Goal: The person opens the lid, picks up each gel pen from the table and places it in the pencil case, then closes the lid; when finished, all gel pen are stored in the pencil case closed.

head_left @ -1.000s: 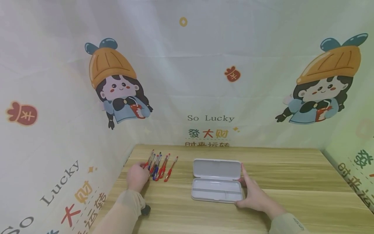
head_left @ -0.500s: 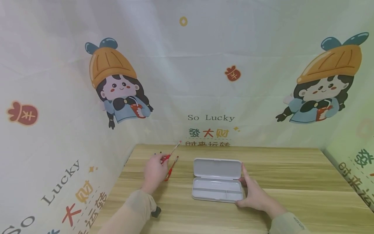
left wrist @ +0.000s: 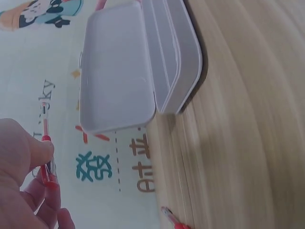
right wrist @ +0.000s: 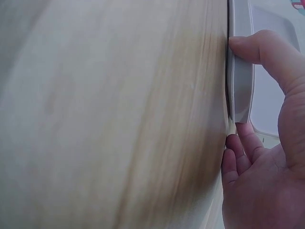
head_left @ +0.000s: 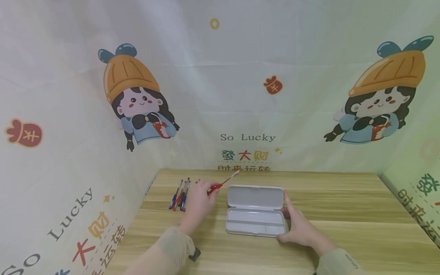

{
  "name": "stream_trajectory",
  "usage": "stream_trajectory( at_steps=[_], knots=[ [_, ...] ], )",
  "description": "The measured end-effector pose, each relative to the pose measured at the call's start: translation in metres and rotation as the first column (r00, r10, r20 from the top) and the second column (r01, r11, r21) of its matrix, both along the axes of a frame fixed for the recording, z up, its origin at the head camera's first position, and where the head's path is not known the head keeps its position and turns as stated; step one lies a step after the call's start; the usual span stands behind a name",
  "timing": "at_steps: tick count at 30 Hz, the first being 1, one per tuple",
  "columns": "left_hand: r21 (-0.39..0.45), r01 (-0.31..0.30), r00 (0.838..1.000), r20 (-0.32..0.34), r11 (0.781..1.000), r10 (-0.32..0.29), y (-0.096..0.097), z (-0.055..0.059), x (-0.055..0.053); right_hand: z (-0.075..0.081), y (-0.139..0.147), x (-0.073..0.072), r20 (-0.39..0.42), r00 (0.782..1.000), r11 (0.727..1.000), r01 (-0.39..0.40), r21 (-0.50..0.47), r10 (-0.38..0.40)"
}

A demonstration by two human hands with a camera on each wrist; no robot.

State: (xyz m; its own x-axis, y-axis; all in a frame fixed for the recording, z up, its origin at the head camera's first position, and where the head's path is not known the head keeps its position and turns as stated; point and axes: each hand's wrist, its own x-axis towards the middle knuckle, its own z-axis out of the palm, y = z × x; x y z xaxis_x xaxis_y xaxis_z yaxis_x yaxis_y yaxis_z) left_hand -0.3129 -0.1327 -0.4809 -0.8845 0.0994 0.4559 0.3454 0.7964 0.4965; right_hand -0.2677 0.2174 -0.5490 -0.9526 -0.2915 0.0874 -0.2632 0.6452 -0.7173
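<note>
My left hand (head_left: 198, 201) pinches a red gel pen (head_left: 215, 187) between thumb and fingers, its clear barrel slanting up to the right. In the left wrist view, the raised pen (left wrist: 46, 152) appears beside the open case. The pencil case (head_left: 245, 216) is light grey, with its lid leaning back and a divided tray inside. Around its right end my right hand (head_left: 302, 232) holds on, the thumb at the front corner and the other fingers behind. The right wrist view shows that thumb pressed on the case wall (right wrist: 244, 90).
Several blue, red and black pens (head_left: 179, 196) lie at the left of the wooden table (head_left: 343, 214). Another red pen (left wrist: 177, 223) lies low in the left wrist view. A printed cloth (head_left: 220, 95) hangs behind the table and along both sides.
My left hand has lifted a red pen from the group and carried it rightward, near the pencil case. My right hand stays at the case's right end.
</note>
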Motion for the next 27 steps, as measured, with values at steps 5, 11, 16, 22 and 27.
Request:
stream_trajectory(
  at_steps=[5, 11, 16, 22, 27],
  knots=[
    [-0.041, 0.06, 0.998, -0.029, 0.997, -0.062, 0.013, -0.001, 0.007, 0.0, 0.001, 0.0, -0.014, 1.0, 1.0, -0.004, 0.004, 0.004],
    [-0.088, 0.095, 0.995, 0.022, 0.992, -0.093, 0.026, -0.005, 0.013, 0.002, 0.002, 0.0, -0.012, 1.0, 1.0, -0.003, -0.004, 0.003],
    [-0.135, 0.113, 0.992, 0.073, 0.984, -0.104, 0.035, -0.012, 0.016, 0.002, 0.001, 0.0, -0.002, 1.0, 1.0, 0.001, -0.008, -0.001],
    [-0.152, 0.142, 0.978, 0.176, 0.978, -0.115, 0.043, -0.021, 0.017, 0.002, 0.0, 0.0, 0.025, 1.0, 1.0, 0.01, -0.009, -0.01],
    [-0.153, 0.155, 0.97, 0.21, 0.976, -0.121, 0.049, -0.027, 0.016, 0.001, 0.0, 0.001, 0.035, 0.999, 1.0, 0.007, -0.005, -0.007]
  ],
)
